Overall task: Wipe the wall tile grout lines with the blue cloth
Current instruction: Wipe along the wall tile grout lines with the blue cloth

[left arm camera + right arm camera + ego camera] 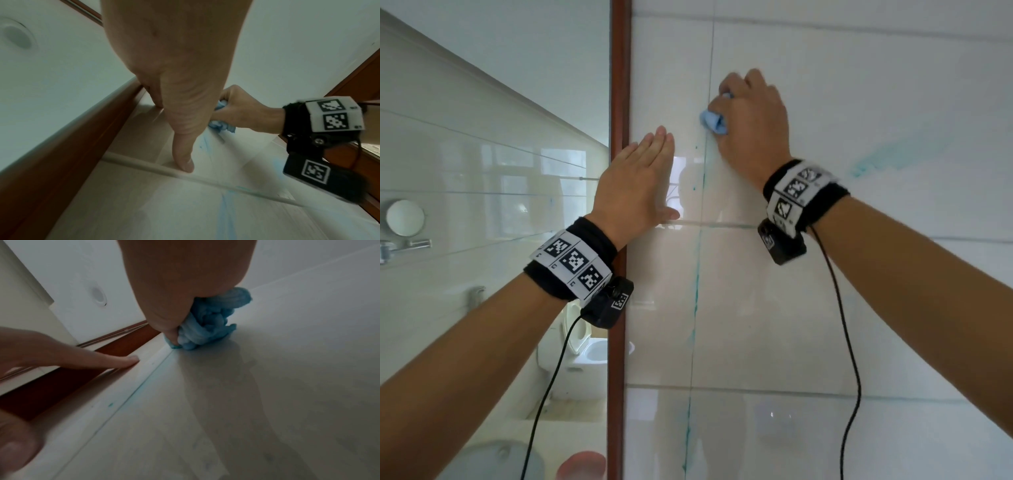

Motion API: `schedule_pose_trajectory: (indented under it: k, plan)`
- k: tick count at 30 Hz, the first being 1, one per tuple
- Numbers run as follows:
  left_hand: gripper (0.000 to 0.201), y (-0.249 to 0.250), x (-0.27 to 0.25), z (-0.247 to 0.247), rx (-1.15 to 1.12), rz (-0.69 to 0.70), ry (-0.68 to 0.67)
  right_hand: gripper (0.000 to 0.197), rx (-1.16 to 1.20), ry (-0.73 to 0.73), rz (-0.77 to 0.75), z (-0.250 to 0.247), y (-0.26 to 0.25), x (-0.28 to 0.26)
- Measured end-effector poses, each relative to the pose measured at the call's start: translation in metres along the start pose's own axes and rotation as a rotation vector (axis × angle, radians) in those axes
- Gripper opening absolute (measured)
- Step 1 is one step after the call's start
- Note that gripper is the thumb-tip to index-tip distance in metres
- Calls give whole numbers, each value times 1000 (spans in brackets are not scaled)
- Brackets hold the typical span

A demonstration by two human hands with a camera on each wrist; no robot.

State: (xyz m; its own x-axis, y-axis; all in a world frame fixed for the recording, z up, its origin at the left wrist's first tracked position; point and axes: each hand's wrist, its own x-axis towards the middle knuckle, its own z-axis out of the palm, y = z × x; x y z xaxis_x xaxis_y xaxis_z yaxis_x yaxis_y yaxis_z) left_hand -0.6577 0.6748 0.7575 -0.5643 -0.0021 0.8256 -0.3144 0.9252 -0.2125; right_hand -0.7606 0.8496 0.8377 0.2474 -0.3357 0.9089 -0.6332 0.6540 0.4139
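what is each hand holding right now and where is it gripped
The right hand grips the bunched blue cloth around its middle. The left hand holds nothing, flat on the wall tile.

Soft daylight, dim blurred wrist views

No legible text, only coded wristband [571, 263] markers

There are 2 hands: 1 left hand [635, 178] and 1 right hand [751, 116]. There is 1 blue cloth [714, 122]. Each arm has 1 black wristband [571, 260], so 2 wristbands, and 1 black wire [849, 342], so 2 wires. There is 1 brown door frame [619, 102], 1 round mirror [405, 218] and 1 toilet [585, 346].
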Motion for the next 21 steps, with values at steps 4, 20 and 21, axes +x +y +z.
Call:
schedule_pose_trajectory:
  k: [4,20,21]
  plan:
    - [126,0,0,1,-11,3,9,20,-2,71,-13,6,-7,-6]
    - [128,-1,-3,-3,-26,11,-4,23,-2,-85,30,-1,0,25]
    - [128,-2,-4,-3,-31,11,1,26,4,-88,48,0,1,32]
